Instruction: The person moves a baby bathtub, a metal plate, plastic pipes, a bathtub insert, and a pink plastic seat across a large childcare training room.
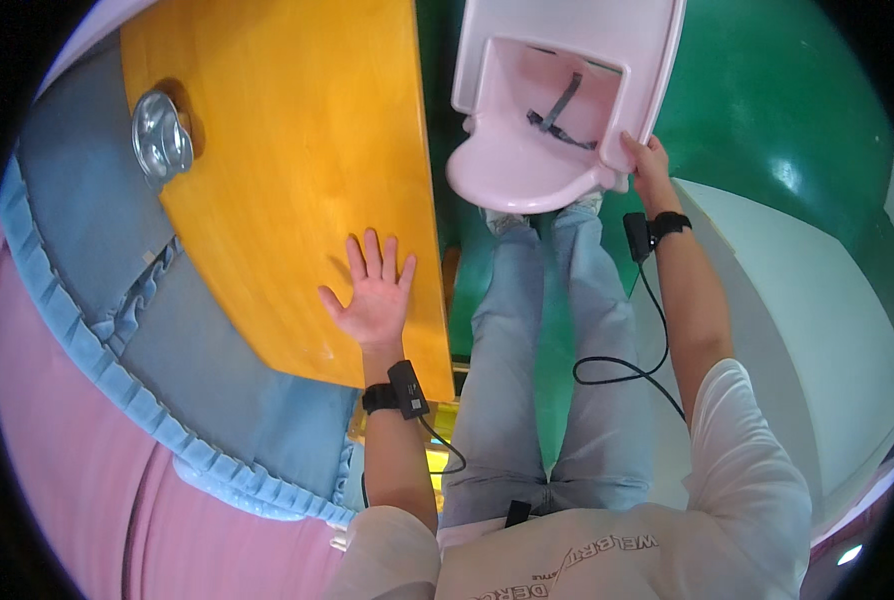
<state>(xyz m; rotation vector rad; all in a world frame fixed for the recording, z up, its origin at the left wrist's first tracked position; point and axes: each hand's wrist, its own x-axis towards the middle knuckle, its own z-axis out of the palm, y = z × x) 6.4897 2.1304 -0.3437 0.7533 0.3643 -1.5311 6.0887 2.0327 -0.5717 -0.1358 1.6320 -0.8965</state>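
My left hand (372,300) is palm up over the yellow wooden table (297,200), fingers spread and nothing in them. I cannot tell whether its back touches the tabletop. At the far side, a pale pink plastic child's seat (527,175) stands in front of my feet, with dark harness straps (557,115) lying loose inside. My right hand (649,165) is closed on the right edge of the seat, near its rounded front; some of the fingers are hidden behind the edge. Black bands with small boxes and cables are on both wrists.
A clear, shiny bowl (160,138) sits at the table's left edge. Blue-grey cushions (207,350) with a ruffled light-blue border lie left of the table. A pale grey-white panel (787,290) rises on my right. The floor (767,110) is glossy green.
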